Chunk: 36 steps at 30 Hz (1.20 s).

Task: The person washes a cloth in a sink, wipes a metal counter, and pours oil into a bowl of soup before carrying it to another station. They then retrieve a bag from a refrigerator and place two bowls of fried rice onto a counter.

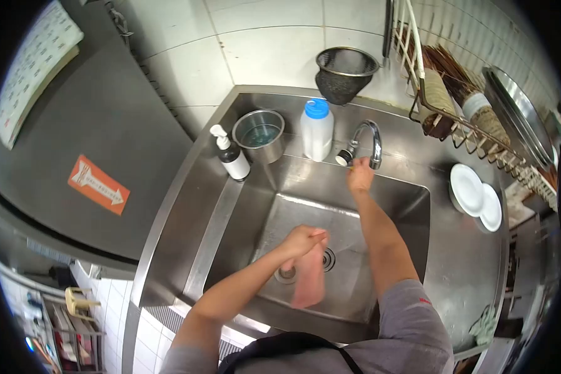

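Note:
My left hand [305,242] is closed around one end of a pink cloth [308,283], which hangs down over the sink basin [349,230]. Across the basin, my right hand [360,174] reaches up to the chrome tap [376,140], its fingers bent just below the spout. A small yellow patch shows at those fingertips; what they grip is hidden. Close to them is the round black-and-white end of a fitting [343,157]. The drain [326,259] is partly behind the cloth.
Along the back ledge stand a pump bottle [235,163], a metal pot [258,128] with bluish liquid and a blue-capped white bottle [316,132]. A black mesh strainer [345,75] hangs above. White dishes [467,190] lie right; a wire rack [461,128] overhangs.

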Motion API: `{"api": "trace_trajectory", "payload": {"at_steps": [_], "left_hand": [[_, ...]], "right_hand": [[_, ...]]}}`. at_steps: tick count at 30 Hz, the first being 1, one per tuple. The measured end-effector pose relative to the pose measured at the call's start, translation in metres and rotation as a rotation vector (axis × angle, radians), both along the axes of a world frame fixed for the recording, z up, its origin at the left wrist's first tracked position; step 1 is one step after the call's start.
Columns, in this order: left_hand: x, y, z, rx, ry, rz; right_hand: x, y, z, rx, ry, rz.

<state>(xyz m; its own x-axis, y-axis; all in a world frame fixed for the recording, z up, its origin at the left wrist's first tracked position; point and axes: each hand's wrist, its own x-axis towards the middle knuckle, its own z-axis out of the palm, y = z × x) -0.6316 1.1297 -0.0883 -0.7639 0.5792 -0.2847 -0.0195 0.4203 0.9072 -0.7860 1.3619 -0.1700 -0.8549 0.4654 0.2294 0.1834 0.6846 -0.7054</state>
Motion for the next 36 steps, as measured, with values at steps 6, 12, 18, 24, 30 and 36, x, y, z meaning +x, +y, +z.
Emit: {"api": "trace_trajectory", "payload": {"at_steps": [6,12,18,24,30,36], "left_hand": [[-0.049,0.071,-0.019,-0.011,0.018,-0.043],[-0.072,0.13,0.048,-0.039,-0.033,0.256],[-0.118,0.144,-0.054,0.765,-0.64,0.511],[-0.077,0.133,0.025,0.469,-0.512,0.375],[-0.081,0.107,0.037,0.986,-0.743,0.34],[-0.087,0.128,0.014,1.241,-0.641,-0.054]], "right_hand": [[0.055,0.03,0.094,0.881,0.467,0.264],[0.089,0.034,0.033,-0.505,0.072,0.463],[0.115,-0.028,0.067,-0.296,0.653,0.238],[0.103,-0.001,0.07,-0.173,0.464,0.077],[0.11,-0.021,0.111,-0.93,0.315,0.073],[0.084,-0.036,0.074,-0.126,0.359,0.042]]}}
